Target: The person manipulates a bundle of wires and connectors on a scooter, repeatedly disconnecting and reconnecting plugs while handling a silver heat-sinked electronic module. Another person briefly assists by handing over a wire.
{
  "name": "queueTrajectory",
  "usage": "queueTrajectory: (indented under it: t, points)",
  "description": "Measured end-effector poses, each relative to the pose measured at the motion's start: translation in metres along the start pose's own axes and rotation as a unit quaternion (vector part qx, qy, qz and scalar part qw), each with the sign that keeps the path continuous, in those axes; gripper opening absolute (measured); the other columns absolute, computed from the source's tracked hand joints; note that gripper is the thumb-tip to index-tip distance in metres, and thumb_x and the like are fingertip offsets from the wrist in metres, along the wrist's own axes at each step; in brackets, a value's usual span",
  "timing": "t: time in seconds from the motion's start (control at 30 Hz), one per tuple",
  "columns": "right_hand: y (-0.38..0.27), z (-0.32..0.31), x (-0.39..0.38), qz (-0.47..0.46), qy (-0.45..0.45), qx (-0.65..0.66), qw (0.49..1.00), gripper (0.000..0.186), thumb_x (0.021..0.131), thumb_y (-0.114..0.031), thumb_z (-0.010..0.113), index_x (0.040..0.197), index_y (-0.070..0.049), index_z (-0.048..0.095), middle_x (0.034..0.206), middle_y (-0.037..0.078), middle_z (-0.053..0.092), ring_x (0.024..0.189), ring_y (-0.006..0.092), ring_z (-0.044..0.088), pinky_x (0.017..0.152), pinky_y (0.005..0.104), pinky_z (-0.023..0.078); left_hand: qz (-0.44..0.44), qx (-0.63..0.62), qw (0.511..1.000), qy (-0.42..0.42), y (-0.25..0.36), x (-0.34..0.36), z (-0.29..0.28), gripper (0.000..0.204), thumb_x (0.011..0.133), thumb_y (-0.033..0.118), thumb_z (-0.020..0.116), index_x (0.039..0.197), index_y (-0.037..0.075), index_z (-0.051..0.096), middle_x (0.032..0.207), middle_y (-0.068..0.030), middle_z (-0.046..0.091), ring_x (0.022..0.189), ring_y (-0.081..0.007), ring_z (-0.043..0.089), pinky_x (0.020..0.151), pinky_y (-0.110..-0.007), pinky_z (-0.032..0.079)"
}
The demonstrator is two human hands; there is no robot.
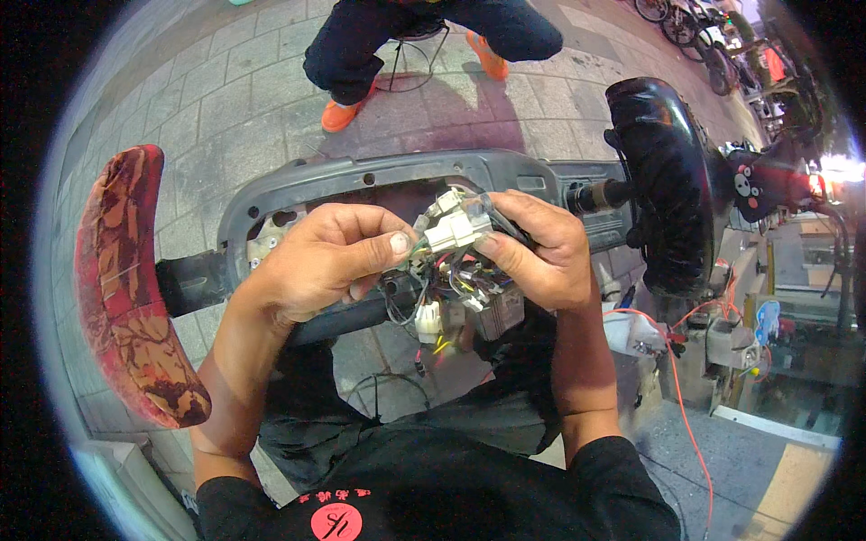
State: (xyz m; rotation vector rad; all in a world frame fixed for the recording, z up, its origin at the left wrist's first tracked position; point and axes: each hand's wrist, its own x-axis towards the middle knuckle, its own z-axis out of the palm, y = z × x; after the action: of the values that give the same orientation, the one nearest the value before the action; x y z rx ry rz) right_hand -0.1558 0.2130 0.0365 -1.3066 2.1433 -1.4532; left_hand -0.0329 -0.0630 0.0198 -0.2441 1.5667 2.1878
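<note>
Over the open middle of a grey-black scooter frame [397, 165], both my hands work at a bundle of wires. My right hand [550, 252] is closed round dark cables and white plastic wire connectors [456, 233], its thumb pressing on their lower side. My left hand [329, 252] pinches with thumb and forefinger at the connectors' left side, where a thin greenish wire [418, 245] shows. Below hang loose coloured wires [465, 278] and another white connector [428, 320]. A grey finned box [499, 316] sits beneath my right hand, partly covered by wires.
The frame carries a brown-red patterned seat [135, 288] at left and a black-covered seat [663, 185] at right. A person in dark trousers [347, 45] and orange shoes sits opposite. An orange cable [681, 406] runs down at right, near cluttered equipment [722, 334].
</note>
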Motion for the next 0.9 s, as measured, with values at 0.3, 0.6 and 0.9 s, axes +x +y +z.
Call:
queueTrajectory:
  t: [0.3, 0.6, 0.9]
  points:
    - [-0.012, -0.003, 0.003, -0.032, -0.033, -0.080, 0.996, 0.037, 0.095, -0.005, 0.081, 0.129, 0.009, 0.072, 0.102, 0.018, 0.076, 0.089, 0.0278, 0.076, 0.081, 0.0359, 0.058, 0.009, 0.034, 0.999, 0.005, -0.001, 0.000, 0.002, 0.031, 0.107, 0.033, 0.078, 0.107, 0.002, 0.076, 0.085, 0.0029, 0.068, 0.062, -0.0060, 0.057, 0.055, -0.022, 0.046]
    - [0.002, 0.012, 0.001, 0.049, 0.027, 0.047, 0.997, 0.041, 0.102, -0.012, 0.079, 0.137, 0.008, 0.071, 0.123, 0.019, 0.079, 0.105, 0.0224, 0.077, 0.091, 0.0372, 0.060, 0.042, -0.018, 0.999, 0.000, -0.001, 0.005, 0.002, 0.030, 0.112, 0.032, 0.071, 0.115, 0.002, 0.071, 0.087, 0.0017, 0.066, 0.062, -0.0059, 0.054, 0.055, -0.024, 0.045]
    - [0.006, 0.018, -0.005, 0.140, 0.095, 0.273, 0.947, 0.024, 0.112, -0.016, 0.070, 0.126, 0.001, 0.078, 0.104, 0.001, 0.077, 0.093, 0.0067, 0.068, 0.082, 0.0268, 0.056, 0.141, 0.057, 0.988, 0.018, -0.005, 0.003, 0.019, 0.036, 0.109, 0.031, 0.076, 0.128, 0.000, 0.073, 0.100, -0.0006, 0.070, 0.084, -0.0076, 0.062, 0.073, -0.025, 0.051]
